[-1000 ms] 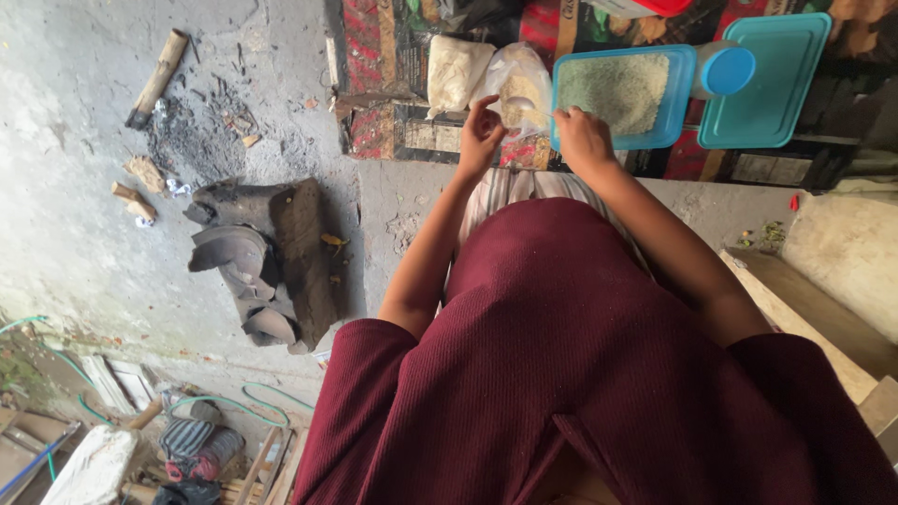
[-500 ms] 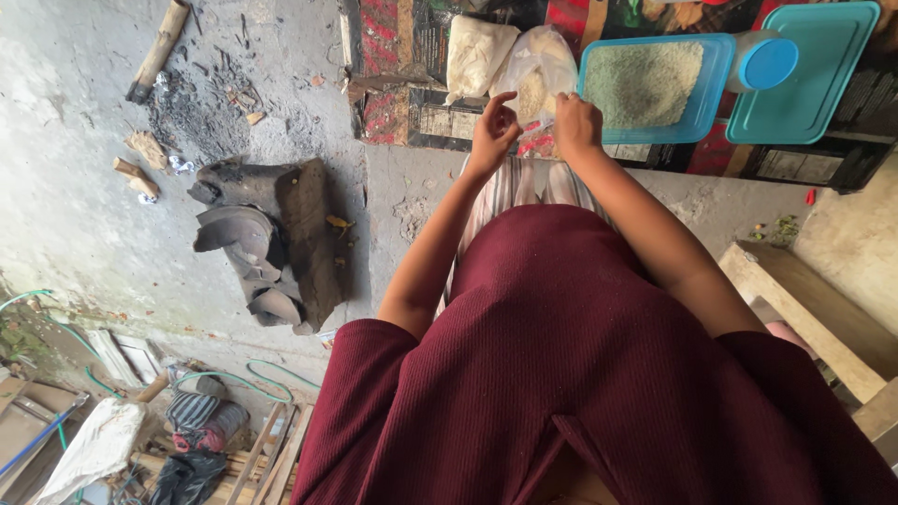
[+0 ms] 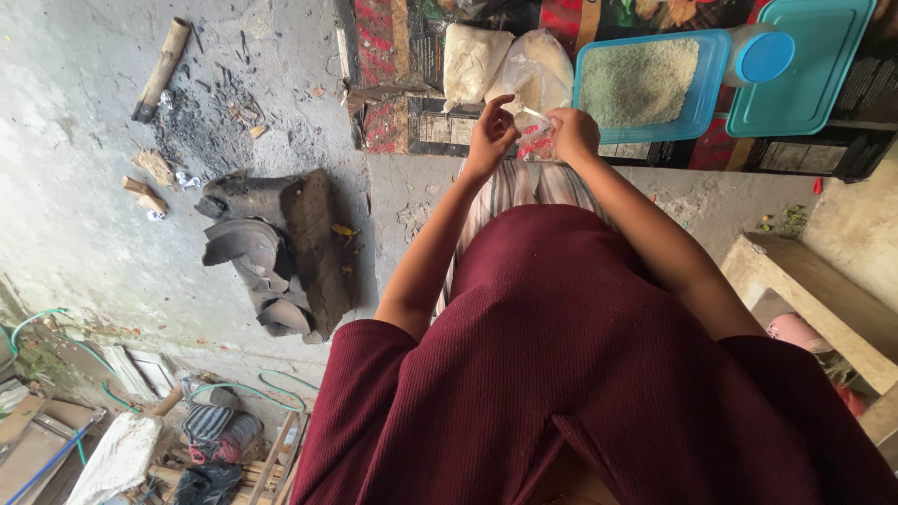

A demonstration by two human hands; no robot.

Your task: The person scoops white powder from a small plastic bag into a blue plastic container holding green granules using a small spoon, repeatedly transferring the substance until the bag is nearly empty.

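Observation:
My left hand [image 3: 491, 136] and my right hand [image 3: 572, 131] are close together, both pinching the lower end of a clear plastic bag [image 3: 543, 65] that holds pale grain. A thin white strip shows between the fingertips; I cannot tell what it is. Right of the bag lies a blue rectangular tub [image 3: 697, 103] filled with greenish-grey grain. A sealed white filled bag [image 3: 472, 58] lies left of the clear one. All rest on a red and black printed mat [image 3: 383, 122]. My maroon top fills the lower frame.
A teal lid [image 3: 795, 70] and a white jar with a blue cap [image 3: 762, 54] lie beside the tub. On the concrete floor to the left are charred curved pieces [image 3: 281, 248], ash and a stick [image 3: 161, 70]. A wooden bench [image 3: 814, 299] stands at right.
My right hand has left the blue tub and come to the bag's mouth beside my left hand. The spoon seen a second ago is no longer clearly visible. The view shifted slightly.

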